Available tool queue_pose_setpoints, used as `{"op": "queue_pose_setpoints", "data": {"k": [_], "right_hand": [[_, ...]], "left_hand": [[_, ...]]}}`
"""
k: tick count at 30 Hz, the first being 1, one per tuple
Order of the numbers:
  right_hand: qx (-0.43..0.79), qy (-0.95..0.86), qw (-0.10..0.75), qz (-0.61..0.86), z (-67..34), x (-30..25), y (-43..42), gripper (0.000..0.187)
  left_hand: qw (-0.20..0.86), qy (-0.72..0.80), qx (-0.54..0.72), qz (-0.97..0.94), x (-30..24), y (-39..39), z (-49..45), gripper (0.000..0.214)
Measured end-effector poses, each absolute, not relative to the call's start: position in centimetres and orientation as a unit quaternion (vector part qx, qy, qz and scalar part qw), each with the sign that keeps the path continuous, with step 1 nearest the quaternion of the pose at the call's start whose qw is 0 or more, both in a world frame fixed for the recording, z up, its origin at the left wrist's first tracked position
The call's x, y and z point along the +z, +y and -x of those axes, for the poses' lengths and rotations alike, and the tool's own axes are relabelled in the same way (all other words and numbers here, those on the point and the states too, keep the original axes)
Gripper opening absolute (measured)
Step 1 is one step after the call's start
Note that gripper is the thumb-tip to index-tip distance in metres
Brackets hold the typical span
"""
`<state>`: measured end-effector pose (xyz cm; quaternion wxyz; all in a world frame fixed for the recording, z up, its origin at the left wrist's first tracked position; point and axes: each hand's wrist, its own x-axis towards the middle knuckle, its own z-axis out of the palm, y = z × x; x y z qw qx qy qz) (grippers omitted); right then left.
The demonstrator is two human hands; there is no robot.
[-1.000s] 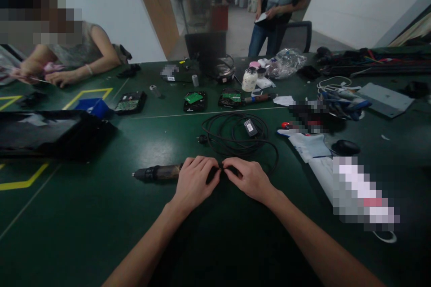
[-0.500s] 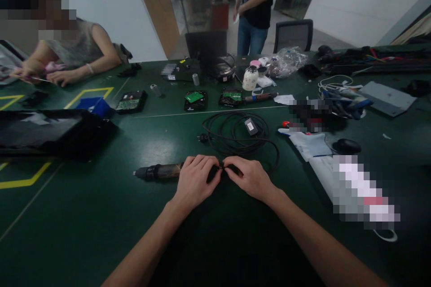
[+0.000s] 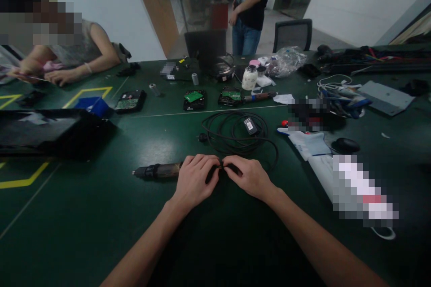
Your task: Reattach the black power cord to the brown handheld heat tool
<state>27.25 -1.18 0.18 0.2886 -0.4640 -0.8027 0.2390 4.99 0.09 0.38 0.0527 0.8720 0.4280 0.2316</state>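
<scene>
An electric screwdriver lies on the green tabletop, its bit pointing left. My left hand is closed around its rear end, which the fingers mostly hide. Facing it, my right hand pinches the small dark cable end at the back of the screwdriver. The fingertips of both hands nearly meet there, and I cannot tell whether the cable is seated. Beyond my hands lies a loosely coiled black cable with a small black box carrying a white label. A plug rests at the coil's left side.
Hard drives, a second screwdriver and a patterned bottle stand further back. To the left are a black tray and a blue bin. A computer mouse sits right. One person sits at left; another stands behind the table.
Both hands keep nearly the same hold at the screwdriver's rear end. The standing person has shifted slightly left in view.
</scene>
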Motion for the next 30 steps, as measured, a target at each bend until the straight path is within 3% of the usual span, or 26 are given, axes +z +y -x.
{"op": "queue_pose_setpoints", "data": {"k": [30], "right_hand": [[0.238, -0.801, 0.29, 0.467, -27.18, 0.17, -1.22, 0.018]], "left_hand": [[0.048, 0.429, 0.227, -0.873, 0.24, 0.11, -4.85, 0.012]]}}
